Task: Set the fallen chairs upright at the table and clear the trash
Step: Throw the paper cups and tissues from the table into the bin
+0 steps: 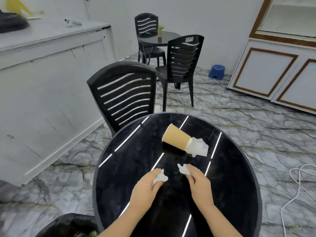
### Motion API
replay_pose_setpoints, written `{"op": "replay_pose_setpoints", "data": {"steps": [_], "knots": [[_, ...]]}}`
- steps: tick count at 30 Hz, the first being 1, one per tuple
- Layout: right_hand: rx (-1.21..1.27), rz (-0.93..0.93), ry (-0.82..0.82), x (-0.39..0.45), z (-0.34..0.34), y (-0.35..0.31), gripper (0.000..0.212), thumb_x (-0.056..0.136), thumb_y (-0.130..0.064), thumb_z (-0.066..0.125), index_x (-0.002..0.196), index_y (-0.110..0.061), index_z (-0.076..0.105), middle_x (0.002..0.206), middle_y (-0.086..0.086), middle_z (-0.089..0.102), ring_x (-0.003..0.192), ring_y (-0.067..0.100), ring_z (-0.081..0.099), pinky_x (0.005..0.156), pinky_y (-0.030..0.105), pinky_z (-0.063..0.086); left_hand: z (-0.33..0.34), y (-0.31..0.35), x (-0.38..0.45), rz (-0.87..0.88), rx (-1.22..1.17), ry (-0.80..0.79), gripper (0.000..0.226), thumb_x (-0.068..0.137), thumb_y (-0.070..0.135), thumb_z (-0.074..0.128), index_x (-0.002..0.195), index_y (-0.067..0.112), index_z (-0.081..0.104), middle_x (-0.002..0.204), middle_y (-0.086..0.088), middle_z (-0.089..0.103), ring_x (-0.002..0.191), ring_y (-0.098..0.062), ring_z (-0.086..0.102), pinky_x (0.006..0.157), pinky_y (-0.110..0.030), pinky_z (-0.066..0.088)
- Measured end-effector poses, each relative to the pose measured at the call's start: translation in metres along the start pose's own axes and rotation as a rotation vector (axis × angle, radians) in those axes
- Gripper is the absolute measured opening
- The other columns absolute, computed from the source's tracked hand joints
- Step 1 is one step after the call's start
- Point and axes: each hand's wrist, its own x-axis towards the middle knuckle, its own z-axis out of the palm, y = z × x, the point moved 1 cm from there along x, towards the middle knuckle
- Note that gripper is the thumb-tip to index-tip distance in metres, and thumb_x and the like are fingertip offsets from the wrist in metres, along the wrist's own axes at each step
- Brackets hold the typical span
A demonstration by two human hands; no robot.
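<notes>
Marble-patterned grey floor (pixel 256 134) with dark veining throughout; white counter (pixel 51 36) along the left wall, white cabinet with brown trim (pixel 273 69) at right. Round glossy black table (pixel 119 168) in the foreground, ceiling lights reflected as bright strips on its top. On the far half of the table, a tan paper cup (pixel 176 138) lies on its side, mouth pointing right, with a crumpled white napkin (pixel 198 147) at the mouth, touching it. Left hand (pixel 145 190) curled, fingers closed around a small crumpled white tissue wad (pixel 160 177). Right hand (pixel 200 183) pinching a second white tissue scrap (pixel 183 169) at the fingertips, just above or on the tabletop; cannot tell which. Black slatted plastic chair (pixel 124 94) stands upright against the table's far left edge. Second black slatted chair (pixel 181 65) upright further back, beside a smaller round black table (pixel 159 38) with a third chair (pixel 147 26) behind it. Blue plastic stool (pixel 217 72) near the cabinet. White cable (pixel 297 185) looped on the floor at right.
</notes>
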Motion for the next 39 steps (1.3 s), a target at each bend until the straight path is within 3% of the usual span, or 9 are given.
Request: {"op": "replay_pose_setpoints", "data": {"steps": [5, 9, 13, 17, 20, 24, 34, 36, 39], "knots": [[0.072, -0.108, -0.164, -0.015, 0.06, -0.057, 0.031, 0.09, -0.011, 0.053, 0.119, -0.021, 0.06, 0.119, -0.007, 0.061, 0.114, 0.006, 0.053, 0.101, 0.026, 0.042, -0.07, -0.033, -0.044, -0.065, 0.02, 0.188, 0.036, 0.089, 0.027, 0.057, 0.124, 0.033, 0.053, 0.12, 0.027, 0.055, 0.11, 0.007, 0.051, 0.094, -0.013, 0.042], [0.06, -0.278, -0.293, -0.049, 0.118, -0.106, 0.032, 0.088, -0.006, 0.056, 0.116, -0.02, 0.062, 0.117, -0.007, 0.063, 0.11, 0.008, 0.056, 0.098, 0.023, 0.043, -0.137, -0.071, -0.105, -0.219, 0.048, 0.378, 0.034, 0.091, 0.026, 0.054, 0.117, 0.047, 0.047, 0.099, 0.044, 0.051, 0.095, 0.02, 0.049, 0.076, -0.002, 0.038], [0.024, -0.418, -0.472, -0.098, 0.173, -0.152, 0.032, 0.087, -0.005, 0.056, 0.113, -0.021, 0.064, 0.116, -0.012, 0.06, 0.108, 0.003, 0.053, 0.098, 0.009, 0.033, -0.184, -0.116, -0.183, -0.438, 0.103, 0.532, 0.038, 0.091, 0.029, 0.053, 0.128, 0.034, 0.049, 0.114, 0.023, 0.051, 0.107, -0.006, 0.053, 0.083, -0.022, 0.041], [-0.028, -0.468, -0.67, -0.154, 0.222, -0.171, 0.036, 0.088, -0.006, 0.055, 0.122, -0.019, 0.059, 0.122, -0.007, 0.058, 0.113, 0.001, 0.046, 0.101, 0.011, 0.029, -0.204, -0.157, -0.26, -0.595, 0.105, 0.61, 0.036, 0.09, 0.03, 0.055, 0.126, 0.027, 0.053, 0.125, 0.009, 0.058, 0.112, -0.013, 0.055, 0.083, -0.022, 0.039], [-0.102, -0.487, -0.836, -0.197, 0.252, -0.167, 0.036, 0.091, -0.01, 0.052, 0.126, -0.017, 0.054, 0.132, -0.003, 0.054, 0.118, 0.0, 0.041, 0.1, 0.007, 0.021, -0.198, -0.181, -0.31, -0.757, 0.044, 0.587, 0.04, 0.089, 0.032, 0.057, 0.127, 0.019, 0.053, 0.129, 0.002, 0.058, 0.118, -0.015, 0.052, 0.093, -0.025, 0.039], [-0.22, -0.456, -1.01, -0.252, 0.282, -0.145, 0.038, 0.091, -0.008, 0.049, 0.127, -0.018, 0.053, 0.134, 0.0, 0.053, 0.124, 0.013, 0.045, 0.101, 0.014, 0.027, -0.177, -0.21, -0.363, -0.897, 0.0, 0.521, 0.043, 0.089, 0.034, 0.057, 0.127, 0.017, 0.053, 0.132, 0.001, 0.057, 0.12, -0.014, 0.051, 0.097, -0.024, 0.037], [-0.406, -0.409, -1.191, -0.329, 0.35, -0.042, 0.039, 0.091, -0.011, 0.05, 0.13, -0.013, 0.05, 0.137, 0.003, 0.051, 0.125, 0.014, 0.045, 0.102, 0.017, 0.028, -0.104, -0.305, -0.397, -0.889, -0.047, 0.423, 0.044, 0.09, 0.038, 0.053, 0.132, 0.025, 0.048, 0.136, 0.007, 0.052, 0.123, -0.009, 0.048, 0.099, -0.022, 0.036], [-0.459, -0.386, -1.242, -0.336, 0.361, -0.025, 0.049, 0.091, -0.021, 0.052, 0.138, -0.016, 0.039, 0.147, 0.001, 0.039, 0.135, 0.016, 0.032, 0.109, 0.023, 0.023, -0.091, -0.321, -0.398, -0.861, 0.005, 0.398, 0.053, 0.086, 0.046, 0.052, 0.134, 0.028, 0.043, 0.14, 0.01, 0.047, 0.127, -0.009, 0.043, 0.105, -0.027, 0.035], [-0.668, -0.39, -1.304, -0.342, 0.368, -0.011, 0.083, 0.083, -0.049, 0.055, 0.146, -0.027, 0.005, 0.157, -0.007, 0.0, 0.144, 0.021, -0.005, 0.114, 0.045, 0.012, -0.083, -0.329, -0.402, -0.871, 0.156, 0.353, 0.085, 0.071, 0.072, 0.037, 0.144, 0.032, 0.02, 0.147, 0.02, 0.018, 0.14, -0.006, 0.017, 0.116, -0.04, 0.011]]}}
